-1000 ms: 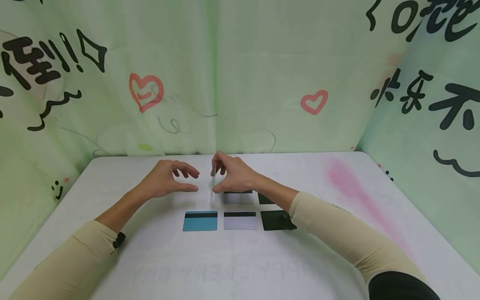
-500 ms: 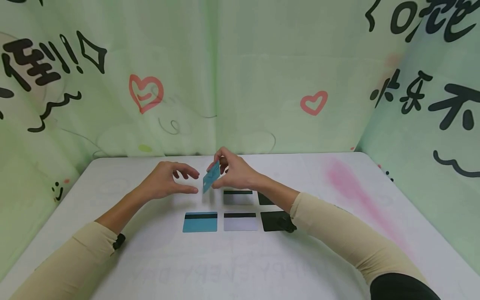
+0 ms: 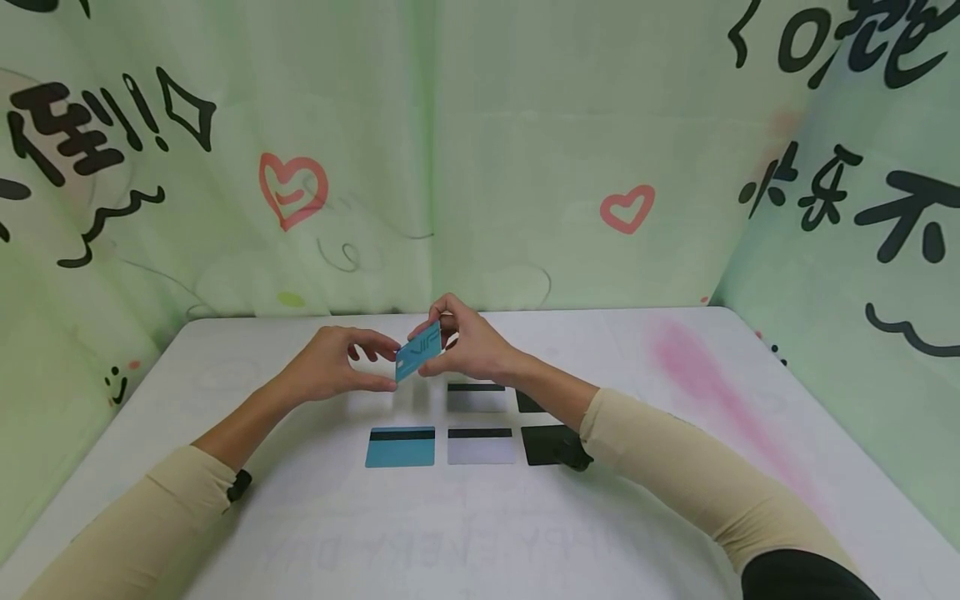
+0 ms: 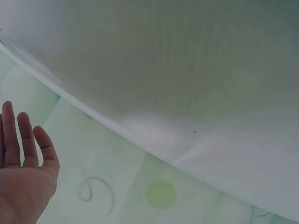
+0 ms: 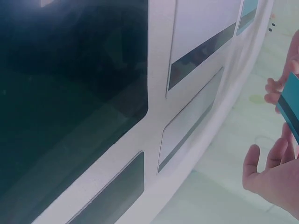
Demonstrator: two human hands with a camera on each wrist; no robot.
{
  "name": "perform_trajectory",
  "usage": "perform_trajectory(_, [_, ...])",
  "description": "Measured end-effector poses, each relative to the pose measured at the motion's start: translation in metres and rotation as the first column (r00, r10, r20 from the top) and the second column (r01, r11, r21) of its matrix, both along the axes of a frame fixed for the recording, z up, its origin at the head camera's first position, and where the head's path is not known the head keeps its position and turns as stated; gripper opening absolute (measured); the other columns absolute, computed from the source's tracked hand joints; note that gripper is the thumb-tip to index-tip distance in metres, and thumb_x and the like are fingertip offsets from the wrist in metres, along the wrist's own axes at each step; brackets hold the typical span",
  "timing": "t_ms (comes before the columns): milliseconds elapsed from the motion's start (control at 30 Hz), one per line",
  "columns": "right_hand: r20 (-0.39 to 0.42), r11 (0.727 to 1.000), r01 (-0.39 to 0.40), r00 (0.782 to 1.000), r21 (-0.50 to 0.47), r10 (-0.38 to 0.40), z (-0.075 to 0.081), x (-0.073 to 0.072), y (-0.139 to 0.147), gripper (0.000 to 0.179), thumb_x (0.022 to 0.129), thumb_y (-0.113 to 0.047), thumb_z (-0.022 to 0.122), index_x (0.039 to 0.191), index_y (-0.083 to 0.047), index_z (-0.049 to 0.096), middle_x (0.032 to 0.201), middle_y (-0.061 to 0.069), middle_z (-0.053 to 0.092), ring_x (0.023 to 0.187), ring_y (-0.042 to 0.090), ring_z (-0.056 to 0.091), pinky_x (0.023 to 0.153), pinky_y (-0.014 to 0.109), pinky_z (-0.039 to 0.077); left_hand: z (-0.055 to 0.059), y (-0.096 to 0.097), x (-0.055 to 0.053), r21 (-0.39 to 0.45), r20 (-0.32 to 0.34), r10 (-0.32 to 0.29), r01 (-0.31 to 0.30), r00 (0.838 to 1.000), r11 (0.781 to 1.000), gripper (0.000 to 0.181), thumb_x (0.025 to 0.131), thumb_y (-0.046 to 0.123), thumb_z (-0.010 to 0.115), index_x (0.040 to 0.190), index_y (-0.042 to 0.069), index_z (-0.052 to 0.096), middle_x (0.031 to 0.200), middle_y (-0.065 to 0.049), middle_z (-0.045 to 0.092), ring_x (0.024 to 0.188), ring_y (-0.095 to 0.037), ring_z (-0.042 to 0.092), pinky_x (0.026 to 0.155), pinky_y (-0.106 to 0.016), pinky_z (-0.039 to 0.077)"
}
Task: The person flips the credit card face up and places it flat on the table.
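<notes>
In the head view my right hand (image 3: 474,348) pinches a blue card (image 3: 417,353) between thumb and fingers, tilted above the table, its lettered face showing. The right wrist view shows a dark stripe on the other side of the same blue card (image 5: 290,101). My left hand (image 3: 324,363) is at the card's left edge, thumb and fingertips spread apart, right at its border. Straight fingers of my left hand (image 4: 28,182) show in the left wrist view. Below lies a striped blue card (image 3: 400,454), flat on the table.
Beside that card lie a pale lilac card (image 3: 481,452) and a dark card (image 3: 540,444). Behind them are another pale card (image 3: 476,401) and a dark card (image 3: 527,402), partly covered by my right forearm. A green printed curtain (image 3: 510,250) hangs behind the white table (image 3: 315,525).
My right hand has turned the blue card from edge-on to show its lettered face and brought it left to my left hand's fingertips. My left hand has barely moved.
</notes>
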State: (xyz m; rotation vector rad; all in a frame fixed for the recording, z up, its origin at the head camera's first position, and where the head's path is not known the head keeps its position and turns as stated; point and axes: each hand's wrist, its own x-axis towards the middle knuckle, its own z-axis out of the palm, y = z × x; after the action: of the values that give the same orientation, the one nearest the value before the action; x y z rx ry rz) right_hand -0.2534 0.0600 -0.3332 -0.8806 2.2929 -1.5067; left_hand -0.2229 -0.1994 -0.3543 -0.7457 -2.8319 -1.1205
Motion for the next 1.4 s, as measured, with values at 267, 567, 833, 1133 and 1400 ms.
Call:
perform_trajectory(267, [0.015, 1.000, -0.003, 1.000, -0.010, 0.003, 0.000, 0.001, 0.001, 0.053, 0.079, -0.001, 0.086, 0.112, -0.010, 0.046, 0.128, 0.010, 0.074, 0.096, 0.023, 0.063, 0.084, 0.031, 0.049, 0.000, 0.002, 0.000, -0.004, -0.005, 0.002, -0.002, 1.000, 1.000, 0.046, 0.078, 0.037, 0.092, 0.119, 0.021, 0.077, 0.107, -0.001, 0.080, 0.102, -0.029, 0.066, 0.091, -0.051, 0.052])
perform_trajectory(567, [-0.002, 1.000, -0.031, 1.000, -0.004, 0.031, 0.000, 0.001, 0.003, 0.052, 0.078, -0.002, 0.086, 0.111, -0.009, 0.047, 0.126, 0.009, 0.075, 0.095, 0.023, 0.062, 0.082, 0.031, 0.048, 0.000, 0.001, 0.000, -0.017, -0.019, -0.008, 0.008, 1.000, 1.000, 0.041, 0.078, 0.038, 0.092, 0.112, 0.023, 0.076, 0.105, 0.000, 0.079, 0.101, -0.026, 0.066, 0.089, -0.048, 0.051])
perform_trajectory(833, [-0.022, 0.995, 0.014, 1.000, 0.099, -0.012, -0.002, 0.000, 0.005, 0.054, 0.077, -0.012, 0.090, 0.115, -0.014, 0.052, 0.107, 0.005, 0.075, 0.098, 0.021, 0.065, 0.087, 0.035, 0.050, 0.001, -0.001, 0.001, -0.031, -0.034, 0.007, -0.008, 0.999, 0.999, 0.042, 0.077, 0.037, 0.092, 0.112, 0.022, 0.075, 0.105, 0.000, 0.078, 0.099, -0.022, 0.065, 0.088, -0.042, 0.050])
perform_trajectory(1133, [-0.068, 0.985, 0.049, 0.997, 0.167, -0.038, -0.004, -0.001, 0.009, 0.054, 0.075, -0.019, 0.092, 0.116, -0.013, 0.058, 0.111, 0.005, 0.067, 0.105, 0.024, 0.060, 0.087, 0.034, 0.048, 0.005, -0.002, 0.001, -0.032, -0.030, 0.006, -0.007, 1.000, 0.999, 0.042, 0.077, 0.035, 0.093, 0.113, 0.020, 0.075, 0.106, -0.002, 0.078, 0.101, -0.028, 0.065, 0.089, -0.046, 0.050])
perform_trajectory(1400, [-0.107, 0.981, 0.033, 0.994, 0.193, -0.013, -0.005, -0.001, 0.012, 0.052, 0.075, -0.022, 0.093, 0.117, -0.013, 0.064, 0.116, 0.003, 0.067, 0.104, 0.024, 0.060, 0.081, 0.030, 0.051, 0.007, -0.003, 0.002, -0.040, -0.034, -0.003, 0.002, 0.999, 0.999, 0.041, 0.077, 0.035, 0.093, 0.111, 0.021, 0.075, 0.106, -0.001, 0.078, 0.102, -0.027, 0.065, 0.090, -0.047, 0.050])
